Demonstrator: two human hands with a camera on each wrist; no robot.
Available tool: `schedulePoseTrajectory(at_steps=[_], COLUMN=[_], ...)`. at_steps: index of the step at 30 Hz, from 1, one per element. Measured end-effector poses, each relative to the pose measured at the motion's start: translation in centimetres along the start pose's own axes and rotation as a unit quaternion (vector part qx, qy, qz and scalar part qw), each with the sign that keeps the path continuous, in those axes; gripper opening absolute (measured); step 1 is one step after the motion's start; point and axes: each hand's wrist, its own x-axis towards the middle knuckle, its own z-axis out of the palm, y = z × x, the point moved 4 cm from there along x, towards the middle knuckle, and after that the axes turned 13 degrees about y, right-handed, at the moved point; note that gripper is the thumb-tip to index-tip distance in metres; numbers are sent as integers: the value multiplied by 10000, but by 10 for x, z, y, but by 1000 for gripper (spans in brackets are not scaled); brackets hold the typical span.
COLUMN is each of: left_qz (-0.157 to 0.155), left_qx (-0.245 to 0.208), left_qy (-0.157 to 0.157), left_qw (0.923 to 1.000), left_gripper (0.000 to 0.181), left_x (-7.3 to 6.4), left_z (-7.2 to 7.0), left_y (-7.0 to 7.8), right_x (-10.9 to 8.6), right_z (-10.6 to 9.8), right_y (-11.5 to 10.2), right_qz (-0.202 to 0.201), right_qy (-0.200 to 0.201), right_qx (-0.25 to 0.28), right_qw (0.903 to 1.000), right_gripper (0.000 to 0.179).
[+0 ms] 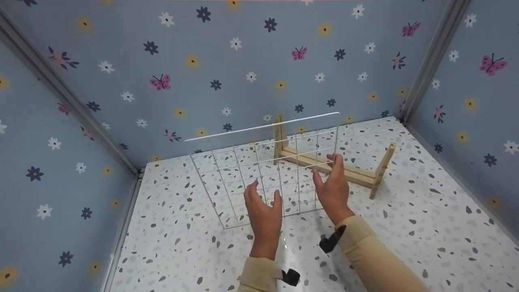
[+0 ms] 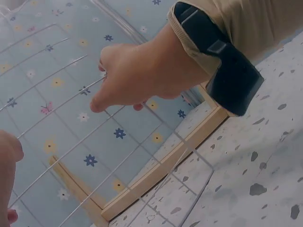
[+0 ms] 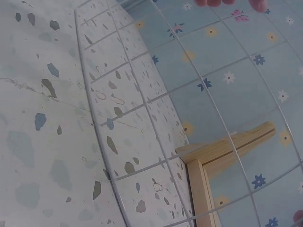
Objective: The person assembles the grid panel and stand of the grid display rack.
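The white rectangular wire grid [image 1: 298,182], tilted before the U-shaped pale wooden stand [image 1: 352,175], may pivot into it because the right hand [image 1: 334,190] pinches one side while the left hand [image 1: 265,221] has spread fingers [image 1: 251,194].

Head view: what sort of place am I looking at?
Probably a small enclosed booth or partitioned workspace: blue floral panels stand on three sides, grey strips run along their corners, and a white speckled surface lies between them.

No readable text, label, number or sign.
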Motion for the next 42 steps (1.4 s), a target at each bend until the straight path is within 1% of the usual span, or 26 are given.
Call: schedulePoseTrajectory(at_steps=[5, 8, 10, 13, 19, 22, 25, 28, 32, 37, 42], left_qz=[-379, -575, -631, -557, -316, -278, -353, -514, -665, -569, -573], left_qx=[9, -20, -7, 87, 450, 475, 351, 187, 177, 279, 276], left_qy=[29, 125, 223, 334, 413, 492, 551, 619, 744, 891, 842], left_qw=[9993, 9983, 9978, 9979, 9976, 9973, 9972, 9966, 9949, 9940, 9944], left_gripper=[68, 70, 71, 72, 73, 73, 72, 68, 58, 52, 51], left_x=[-1, -1, -1, 0, 0, 0, -1, -2, -3, -3, -4], left_z=[7, 12, 16, 21, 31, 35, 39, 43, 45, 45, 46], left_y=[8, 12, 13, 13, 12, 11, 9, 6, 3, 4, 3], right_x=[-1, -1, -1, -2, -2, -3, -3, -5, -6, -5, -5], right_z=[0, 0, 0, 0, 0, 0, 0, 0, 2, 2, 0], right_y=[0, 1, 1, 2, 4, 4, 3, 3, 3, 3, 3], right_qz=[-80, -131, -149, -147, -232, -284, -301, -310, -292, -253, -111], right_qy=[14, 80, 116, 121, 149, 182, 210, 202, 163, 156, 153], right_qx=[25, 35, 43, 21, 52, 69, 76, 94, 57, 71, 124], right_qw=[10000, 9999, 9998, 9998, 9996, 9994, 9993, 9993, 9994, 9995, 9997], right_gripper=[59, 59, 59, 59, 59, 60, 61, 61, 61, 61, 62])
